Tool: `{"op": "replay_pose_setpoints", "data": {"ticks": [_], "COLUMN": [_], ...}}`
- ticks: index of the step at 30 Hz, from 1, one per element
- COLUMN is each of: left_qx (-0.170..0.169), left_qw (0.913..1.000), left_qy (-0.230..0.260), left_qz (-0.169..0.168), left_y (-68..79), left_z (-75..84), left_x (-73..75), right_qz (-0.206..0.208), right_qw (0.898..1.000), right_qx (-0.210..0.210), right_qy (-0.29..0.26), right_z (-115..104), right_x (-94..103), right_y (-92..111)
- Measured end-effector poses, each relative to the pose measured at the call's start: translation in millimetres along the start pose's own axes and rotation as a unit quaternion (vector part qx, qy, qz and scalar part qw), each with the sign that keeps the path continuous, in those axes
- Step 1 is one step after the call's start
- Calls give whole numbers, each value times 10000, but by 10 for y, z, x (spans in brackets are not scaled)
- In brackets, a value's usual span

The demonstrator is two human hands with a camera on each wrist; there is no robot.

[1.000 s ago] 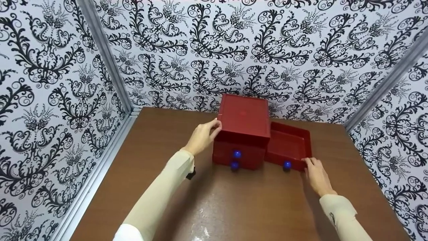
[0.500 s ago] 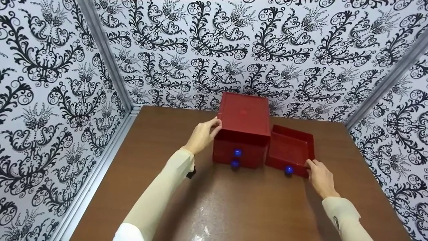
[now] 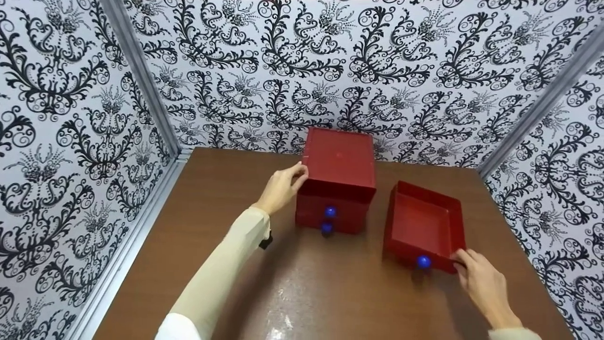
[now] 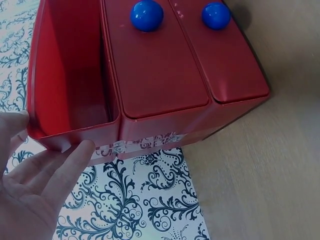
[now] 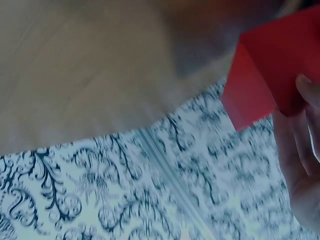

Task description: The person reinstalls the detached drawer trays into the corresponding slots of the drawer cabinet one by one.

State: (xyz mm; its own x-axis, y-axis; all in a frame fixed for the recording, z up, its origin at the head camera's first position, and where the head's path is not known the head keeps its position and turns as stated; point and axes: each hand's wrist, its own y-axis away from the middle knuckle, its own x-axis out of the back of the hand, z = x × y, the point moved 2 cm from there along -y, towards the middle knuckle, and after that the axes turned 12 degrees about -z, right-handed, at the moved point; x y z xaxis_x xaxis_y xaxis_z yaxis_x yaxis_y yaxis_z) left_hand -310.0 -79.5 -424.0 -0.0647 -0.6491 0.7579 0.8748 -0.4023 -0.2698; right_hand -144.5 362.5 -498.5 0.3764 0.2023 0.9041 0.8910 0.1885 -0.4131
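A red mini drawer cabinet [image 3: 339,158] stands near the back wall, its upper slot hollow above the two lower drawers. Blue round knobs [image 4: 146,15] sit on those drawer fronts. My left hand [image 3: 279,188] holds the cabinet's upper left edge; in the left wrist view its thumb and fingers lie either side of the slot's corner. On the right, my right hand [image 3: 483,283] pinches the front right corner of a separate red drawer [image 3: 421,224]. That drawer has a blue knob [image 3: 423,262] in front, and nothing shows inside it. The right wrist view shows only part of the drawer [image 5: 280,65].
The brown tabletop [image 3: 321,302] spreads in front of the cabinet. Patterned black-and-white walls [image 3: 283,61] enclose the back and both sides, with grey metal posts [image 3: 141,78] at the corners.
The red drawer has moved right and toward me in my right hand, leaving a gap between it and the cabinet. My left hand stays at the cabinet's edge.
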Motion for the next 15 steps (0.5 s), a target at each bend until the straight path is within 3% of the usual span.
{"op": "replay_pose_setpoints", "data": {"ticks": [7, 15], "left_qx": [-61, 47], "left_qw": [10000, 10000], "left_qy": [24, 40], "left_qz": [65, 34], "left_y": [-6, 12], "left_z": [-9, -2], "left_x": [10, -5], "right_qz": [164, 135], "right_qw": [9984, 9956], "right_qx": [538, 905], "right_qy": [102, -204], "right_z": [-292, -672], "right_x": [394, 524], "right_y": [418, 660]}}
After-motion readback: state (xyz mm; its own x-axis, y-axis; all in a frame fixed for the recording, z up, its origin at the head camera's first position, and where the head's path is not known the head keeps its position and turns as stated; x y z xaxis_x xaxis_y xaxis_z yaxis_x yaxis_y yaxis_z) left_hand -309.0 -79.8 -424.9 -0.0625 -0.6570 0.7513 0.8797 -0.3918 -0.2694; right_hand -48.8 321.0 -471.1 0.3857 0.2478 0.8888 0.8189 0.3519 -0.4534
